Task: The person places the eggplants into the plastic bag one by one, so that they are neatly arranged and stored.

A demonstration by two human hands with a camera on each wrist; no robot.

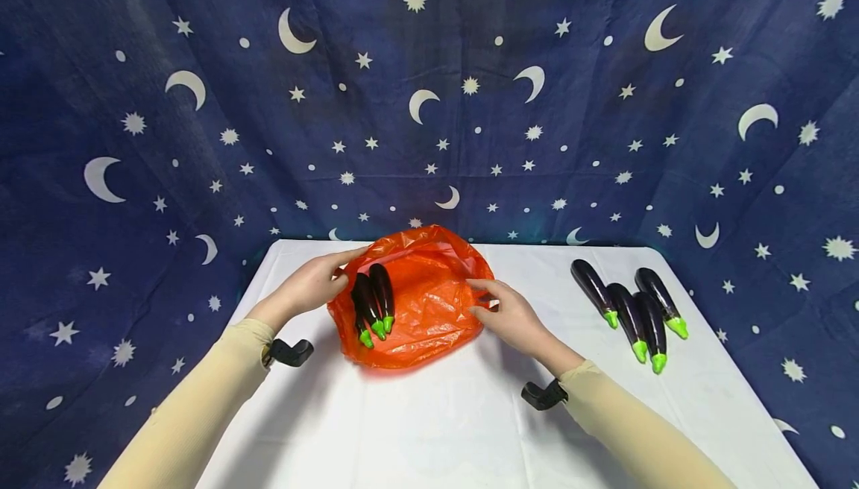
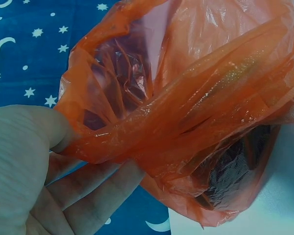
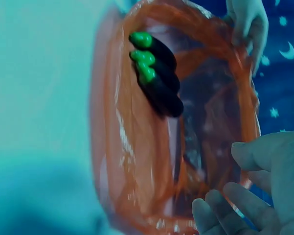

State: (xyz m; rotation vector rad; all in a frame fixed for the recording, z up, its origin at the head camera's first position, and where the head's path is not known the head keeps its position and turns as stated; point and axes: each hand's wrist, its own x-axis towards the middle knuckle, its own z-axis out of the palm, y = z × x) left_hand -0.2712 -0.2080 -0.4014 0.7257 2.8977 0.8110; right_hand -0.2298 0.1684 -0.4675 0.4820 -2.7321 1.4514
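Pinching the red bag (image 1: 429,303) at its left rim is the left grip (image 1: 310,282); the right grip (image 1: 518,317), fingers spread, is by its right rim. Three eggplants (image 1: 367,301) lie inside the bag, four eggplants (image 1: 627,317) right of it on the worktop (image 1: 456,429).

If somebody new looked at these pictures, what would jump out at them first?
Probably the bright orange-red plastic bag, gaping between the left hand and right hand, with three eggplants toward its left side. Next, four more glossy eggplants clustered at the right of the white table. The navy moon-and-star backdrop behind everything is striking too.
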